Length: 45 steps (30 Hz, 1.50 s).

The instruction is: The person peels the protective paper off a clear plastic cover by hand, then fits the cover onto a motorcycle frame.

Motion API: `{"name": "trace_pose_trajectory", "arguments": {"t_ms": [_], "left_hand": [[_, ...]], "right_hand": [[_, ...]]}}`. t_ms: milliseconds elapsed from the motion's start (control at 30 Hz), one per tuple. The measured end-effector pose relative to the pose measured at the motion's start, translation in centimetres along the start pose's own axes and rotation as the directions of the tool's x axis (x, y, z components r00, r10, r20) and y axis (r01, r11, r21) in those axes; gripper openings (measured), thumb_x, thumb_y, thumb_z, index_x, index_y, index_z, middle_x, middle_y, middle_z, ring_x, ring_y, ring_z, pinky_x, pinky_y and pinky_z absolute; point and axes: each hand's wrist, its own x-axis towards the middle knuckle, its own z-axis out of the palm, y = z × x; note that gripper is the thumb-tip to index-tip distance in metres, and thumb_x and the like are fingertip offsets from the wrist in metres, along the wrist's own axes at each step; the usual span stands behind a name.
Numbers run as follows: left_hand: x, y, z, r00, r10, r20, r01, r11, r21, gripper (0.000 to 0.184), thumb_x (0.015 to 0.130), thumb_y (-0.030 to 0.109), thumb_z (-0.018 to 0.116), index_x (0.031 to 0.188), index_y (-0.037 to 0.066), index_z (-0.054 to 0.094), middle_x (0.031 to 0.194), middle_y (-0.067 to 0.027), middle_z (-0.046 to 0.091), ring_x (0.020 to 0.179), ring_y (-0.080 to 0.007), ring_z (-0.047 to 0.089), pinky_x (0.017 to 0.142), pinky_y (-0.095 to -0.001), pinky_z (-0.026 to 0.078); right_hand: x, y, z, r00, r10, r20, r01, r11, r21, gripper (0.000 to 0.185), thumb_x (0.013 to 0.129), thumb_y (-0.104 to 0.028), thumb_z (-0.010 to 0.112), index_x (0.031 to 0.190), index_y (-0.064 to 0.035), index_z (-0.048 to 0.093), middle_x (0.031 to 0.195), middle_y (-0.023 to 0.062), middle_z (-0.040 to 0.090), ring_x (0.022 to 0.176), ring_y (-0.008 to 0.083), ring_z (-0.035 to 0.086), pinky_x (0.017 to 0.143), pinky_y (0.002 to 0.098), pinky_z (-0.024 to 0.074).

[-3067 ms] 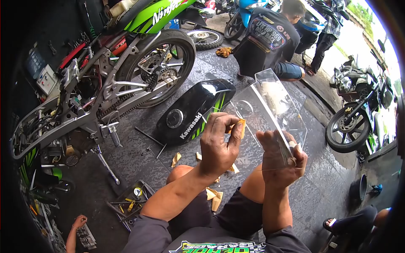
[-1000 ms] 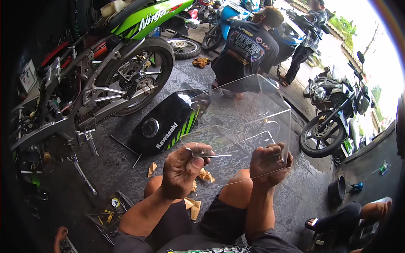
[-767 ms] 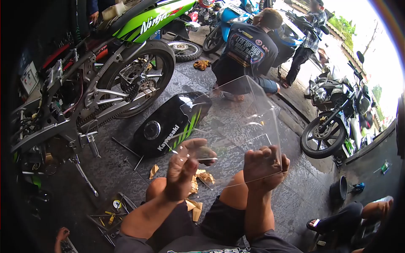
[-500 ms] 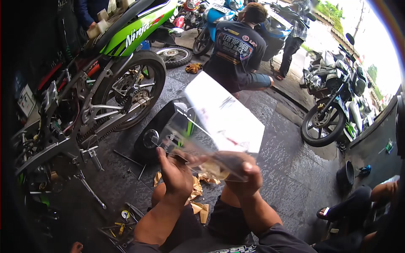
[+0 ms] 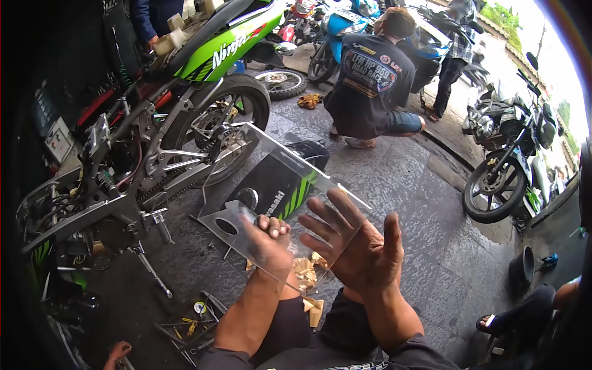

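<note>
Panel (image 5: 265,191): probably light, stiff, easily scratched; grip by edges. Left hand (image 5: 270,246) pinches it; right hand (image 5: 364,250) fingers spread.

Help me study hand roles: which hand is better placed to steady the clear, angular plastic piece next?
Probably the left hand: its fingers are curled at the clear plastic piece, while the right hand is open, fingers spread, with no grip visible.

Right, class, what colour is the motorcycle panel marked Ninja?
The panel is bright green, seen best in the head view.
</note>
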Motion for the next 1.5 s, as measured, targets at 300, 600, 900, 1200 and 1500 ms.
{"name": "trace_pose_trajectory", "arguments": {"t_ms": [300,600,900,1200,1500], "left_hand": [[-0.2,-0.7,0.7,0.998,-0.067,-0.001,0.067,0.997,-0.037,0.059,0.099,0.066,0.034,0.061,0.020,0.036,0.053,0.0030,0.036,0.056,-0.0139,0.038,0.065,-0.0295,0.039],[-1.0,-0.4,1.3,0.998,-0.031,0.059,0.033,0.999,-0.023,0.056,0.099,0.061,0.040,0.064,0.018,0.038,0.054,0.0002,0.036,0.060,-0.0155,0.040,0.070,-0.0316,0.042],[2.0,5.8,-1.4,0.802,0.597,0.014,-0.459,0.600,0.655,0.027,0.099,0.029,0.050,0.111,0.007,0.059,0.106,-0.0064,0.060,0.100,-0.0181,0.057,0.089,-0.0364,0.045],[3.0,5.0,1.9,0.981,-0.181,-0.073,0.195,0.882,0.428,0.048,0.090,0.054,0.064,0.095,0.006,0.057,0.073,-0.0069,0.065,0.055,-0.0189,0.057,0.056,-0.0348,0.049],[2.0,3.4,1.6,0.966,0.257,0.003,-0.186,0.689,0.700,0.042,0.095,0.039,0.062,0.074,0.003,0.061,0.050,0.0062,0.039,0.042,-0.0044,0.034,0.042,-0.0226,0.029]], "right_hand": [[1.0,2.8,0.7,0.989,-0.088,0.117,0.045,0.944,0.327,0.072,0.097,-0.056,0.052,0.148,-0.0067,0.039,0.152,0.0111,0.042,0.145,0.0297,0.033,0.122,0.0541,0.0180],[0.4,3.6,0.7,0.989,-0.112,0.099,0.076,0.949,0.306,0.057,0.093,-0.050,0.062,0.129,-0.0058,0.062,0.137,0.0084,0.059,0.138,0.0296,0.045,0.118,0.0536,0.0269],[-0.2,-2.6,-0.4,0.977,-0.180,-0.118,0.118,0.907,-0.405,0.043,0.090,-0.016,0.065,0.122,0.0123,0.057,0.116,0.0217,0.066,0.111,0.0315,0.065,0.100,0.0434,0.0499],[-1.7,-0.7,-1.3,0.987,-0.155,0.037,0.087,0.329,-0.940,0.029,0.086,-0.004,0.062,0.112,0.0085,0.066,0.112,0.0174,0.064,0.106,0.0221,0.062,0.096,0.0319,0.0452],[-1.5,1.6,-3.6,0.977,0.168,-0.128,-0.205,0.903,-0.378,0.036,0.082,-0.013,0.073,0.110,0.0076,0.066,0.122,0.0187,0.061,0.112,0.0270,0.058,0.099,0.0377,0.0436]]}}
